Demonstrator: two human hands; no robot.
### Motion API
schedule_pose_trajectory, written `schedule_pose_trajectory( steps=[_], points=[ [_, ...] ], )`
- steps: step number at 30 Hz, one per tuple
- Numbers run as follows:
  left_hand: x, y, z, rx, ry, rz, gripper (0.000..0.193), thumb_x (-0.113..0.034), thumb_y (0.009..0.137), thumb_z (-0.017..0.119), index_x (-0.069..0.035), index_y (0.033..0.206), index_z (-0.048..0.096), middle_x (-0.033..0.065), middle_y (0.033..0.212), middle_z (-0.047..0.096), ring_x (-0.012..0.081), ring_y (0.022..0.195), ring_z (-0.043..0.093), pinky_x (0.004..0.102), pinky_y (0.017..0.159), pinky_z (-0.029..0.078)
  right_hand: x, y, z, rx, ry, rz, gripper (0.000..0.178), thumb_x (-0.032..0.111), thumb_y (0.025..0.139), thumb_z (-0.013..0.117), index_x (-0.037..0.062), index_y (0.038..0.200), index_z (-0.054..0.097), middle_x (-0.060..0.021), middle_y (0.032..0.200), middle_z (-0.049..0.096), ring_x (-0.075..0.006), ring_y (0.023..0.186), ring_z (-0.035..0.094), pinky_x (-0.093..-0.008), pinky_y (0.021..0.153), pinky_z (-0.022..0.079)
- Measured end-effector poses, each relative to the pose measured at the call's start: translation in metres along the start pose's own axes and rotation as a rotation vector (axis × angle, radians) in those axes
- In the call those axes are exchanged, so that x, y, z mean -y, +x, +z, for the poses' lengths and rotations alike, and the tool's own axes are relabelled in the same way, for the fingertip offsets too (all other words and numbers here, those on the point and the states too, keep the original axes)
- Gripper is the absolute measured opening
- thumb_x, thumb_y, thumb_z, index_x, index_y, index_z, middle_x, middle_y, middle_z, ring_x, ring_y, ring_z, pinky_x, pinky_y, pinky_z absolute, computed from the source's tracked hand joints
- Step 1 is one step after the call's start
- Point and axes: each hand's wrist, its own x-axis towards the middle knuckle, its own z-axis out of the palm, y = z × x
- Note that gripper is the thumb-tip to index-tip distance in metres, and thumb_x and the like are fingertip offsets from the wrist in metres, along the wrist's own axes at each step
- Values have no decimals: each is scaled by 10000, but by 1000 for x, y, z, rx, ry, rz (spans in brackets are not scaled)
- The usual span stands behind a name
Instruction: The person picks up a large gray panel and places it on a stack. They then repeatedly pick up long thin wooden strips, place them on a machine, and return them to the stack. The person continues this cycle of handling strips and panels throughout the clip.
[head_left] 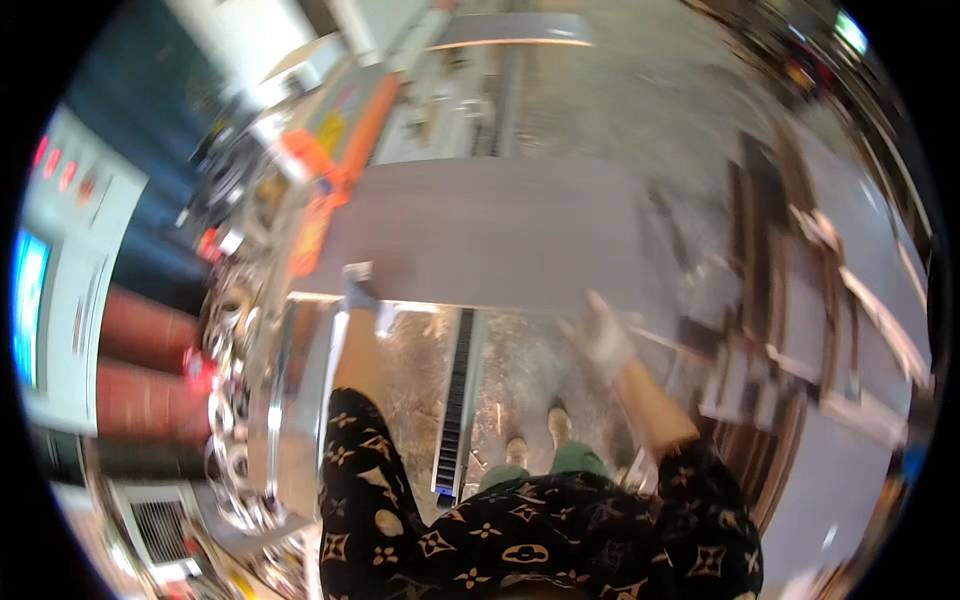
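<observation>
A wide grey-brown flat panel [490, 230] lies across the machine in front of me, its long near edge facing me. My left hand [361, 288], in a light glove, is at the panel's near left edge and appears to touch it; blur hides how its fingers are set. Toward the right end of that edge is my right hand [603, 338], also gloved and smeared by motion. Its fingers look spread, and I see nothing held in it. Whether it touches the panel I cannot tell.
Brown and grey panels [850, 290] are stacked at the right. A dark toothed rail [456, 410] runs toward me. Orange machine parts [318, 200] and ring-shaped parts [235, 310] line the left, beside a control cabinet [85, 210] with a screen. Another panel [515, 29] lies farther off.
</observation>
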Motion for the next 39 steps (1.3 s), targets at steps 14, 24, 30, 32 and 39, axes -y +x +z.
schedule_pose_trajectory(
  steps=[14,24,30,32,39],
  points=[
    [178,-393,258,801,419,-603,442,-198,878,571,-104,1275,400,94,1158,520,164,951,556,322,794,522,-171,-431,-147,-1505,-208,-1002,413,440,838,552,62,1005,564,-51,906,588,-143,777,550,-313,694,473],
    [274,-601,317,1252,452,-1151,381,-160,848,604,-122,1203,471,62,1078,594,155,879,592,337,778,534,-99,-565,-171,-1122,0,-1262,281,306,829,611,106,1001,513,-34,875,572,-150,724,574,-295,653,493],
    [243,-663,285,2089,986,-155,549,-194,848,581,-26,1311,338,137,1205,512,278,1089,512,361,963,404,-177,-507,-89,-957,-342,-776,334,371,817,590,62,924,519,-56,775,544,-168,745,546,-347,663,491],
    [232,-664,261,1634,864,-277,458,-207,860,560,-38,1260,414,109,1156,539,261,1053,527,357,933,419,-198,-507,-91,-920,-156,-867,373,441,818,564,73,878,540,-55,716,539,-188,736,538,-402,694,483],
    [186,-550,164,731,60,-508,436,-288,860,530,-105,1245,442,32,1100,531,158,995,522,320,880,442,-184,-654,-173,-842,119,-1415,457,388,831,557,14,1092,530,-103,1022,577,-247,904,569,-433,774,485]
  ],
)
